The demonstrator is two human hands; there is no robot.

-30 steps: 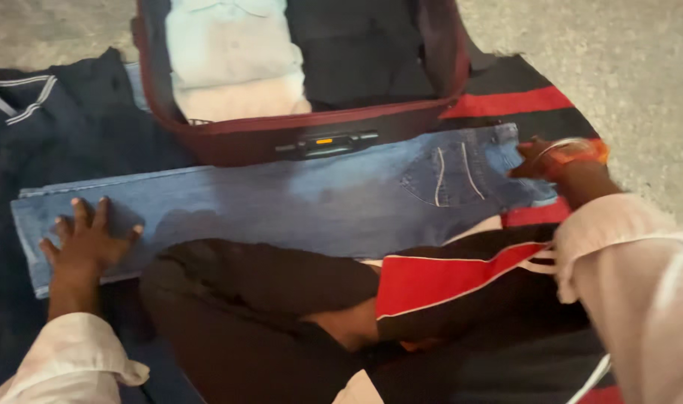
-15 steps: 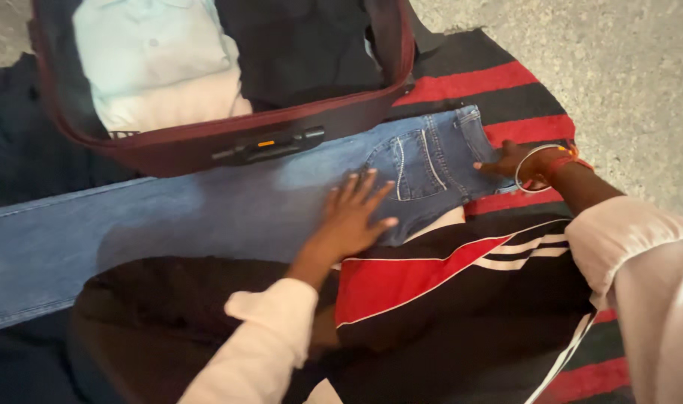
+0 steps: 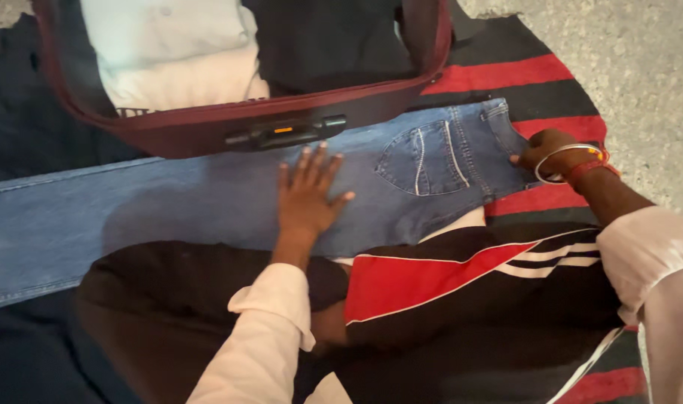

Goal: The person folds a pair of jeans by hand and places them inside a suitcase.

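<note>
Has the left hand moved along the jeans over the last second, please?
Yes. The left hand slid from the leg hem to the thigh, just short of the back pocket, now below the suitcase latch.

The blue jeans [image 3: 207,202] lie flat and stretched lengthwise, folded so one leg rests on the other, with a stitched back pocket facing up. The waist end lies on a red-and-black striped rug [image 3: 521,75]; the long edge runs just beside a maroon suitcase [image 3: 207,131].

We see a grey, speckled concrete floor [image 3: 641,67] at the upper right, lit softly and evenly. A black mat with red stripes [image 3: 506,75] lies spread over it, reaching toward the lower right.
</note>
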